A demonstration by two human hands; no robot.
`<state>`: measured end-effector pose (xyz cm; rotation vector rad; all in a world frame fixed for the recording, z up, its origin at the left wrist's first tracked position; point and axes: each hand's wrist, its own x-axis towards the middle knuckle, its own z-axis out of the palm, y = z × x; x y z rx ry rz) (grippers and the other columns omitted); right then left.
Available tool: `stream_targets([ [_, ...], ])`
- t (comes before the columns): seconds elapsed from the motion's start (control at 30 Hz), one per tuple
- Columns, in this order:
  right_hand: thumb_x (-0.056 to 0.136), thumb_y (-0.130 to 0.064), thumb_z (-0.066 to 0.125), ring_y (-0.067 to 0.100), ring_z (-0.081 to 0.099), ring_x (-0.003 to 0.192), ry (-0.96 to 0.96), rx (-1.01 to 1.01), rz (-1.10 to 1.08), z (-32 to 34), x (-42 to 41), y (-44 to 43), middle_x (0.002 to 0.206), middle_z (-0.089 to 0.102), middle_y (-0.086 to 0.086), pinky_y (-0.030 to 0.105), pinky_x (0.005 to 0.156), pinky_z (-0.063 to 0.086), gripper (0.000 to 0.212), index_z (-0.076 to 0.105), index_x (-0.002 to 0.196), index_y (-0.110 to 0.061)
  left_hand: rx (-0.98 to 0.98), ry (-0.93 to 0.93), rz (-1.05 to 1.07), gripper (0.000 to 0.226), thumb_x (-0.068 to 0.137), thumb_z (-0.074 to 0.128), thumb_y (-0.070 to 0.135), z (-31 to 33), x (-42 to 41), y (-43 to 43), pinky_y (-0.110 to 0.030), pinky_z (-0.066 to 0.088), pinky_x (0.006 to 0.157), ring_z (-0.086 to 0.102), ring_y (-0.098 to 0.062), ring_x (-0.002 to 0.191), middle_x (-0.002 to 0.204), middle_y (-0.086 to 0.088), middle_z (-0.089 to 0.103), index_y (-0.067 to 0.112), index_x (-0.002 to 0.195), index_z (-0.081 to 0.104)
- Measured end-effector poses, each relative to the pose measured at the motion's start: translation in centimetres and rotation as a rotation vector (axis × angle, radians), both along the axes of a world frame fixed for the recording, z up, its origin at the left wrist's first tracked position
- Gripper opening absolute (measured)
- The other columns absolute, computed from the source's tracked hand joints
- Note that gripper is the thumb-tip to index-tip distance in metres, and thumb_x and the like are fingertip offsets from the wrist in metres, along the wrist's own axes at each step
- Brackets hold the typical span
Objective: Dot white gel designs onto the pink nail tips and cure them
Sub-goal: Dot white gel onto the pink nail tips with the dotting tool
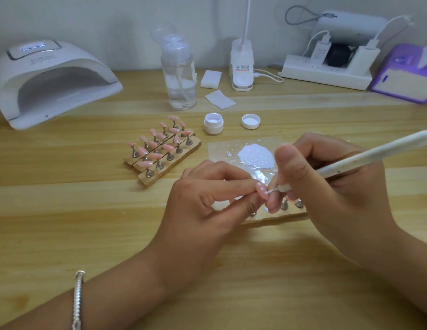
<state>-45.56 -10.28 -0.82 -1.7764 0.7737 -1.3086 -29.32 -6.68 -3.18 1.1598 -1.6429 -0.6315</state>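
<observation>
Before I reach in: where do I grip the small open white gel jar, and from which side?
Take the small round white gel jar by its outer side wall. It stands upright and open, gel showing inside, so keep off the rim. Probably come in from its right: the pink nail tips on wooden stands sit close on its left, the white lid further off.

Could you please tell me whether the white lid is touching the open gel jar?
Apart. The head view shows a strip of bare table between the gel jar and the lid lying to its right.
</observation>
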Motion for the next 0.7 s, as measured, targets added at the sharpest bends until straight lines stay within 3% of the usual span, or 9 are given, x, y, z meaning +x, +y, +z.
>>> stream_targets([
  [0.43, 0.095, -0.021, 0.056, 0.001, 0.058, 0.047, 0.056, -0.037, -0.015, 0.07, -0.01, -0.05, 0.053, 0.065, -0.002, 0.007, 0.054, 0.042, 0.036, 0.057, 0.063, -0.006, -0.018, -0.014, 0.005, 0.01, 0.087, 0.071, 0.027, -0.04, 0.0, -0.05, -0.056, 0.046, 0.082, 0.066, -0.02, 0.09, 0.087, 0.012, 0.071, 0.026, 0.086, 0.081],
  [0.7, 0.097, -0.019, 0.052, 0.007, 0.061, 0.045, -0.06, 0.019, 0.032, -0.05, -0.16, -0.09, 0.052, 0.064, 0.006, 0.013, 0.05, 0.043, 0.034, 0.055, 0.064, -0.011, -0.025, -0.016, 0.016, 0.012, 0.086, 0.072, 0.03, -0.17, -0.03, -0.08, -0.057, 0.046, 0.079, 0.065, -0.016, 0.088, 0.087, 0.012, 0.071, 0.025, 0.09, 0.081],
])
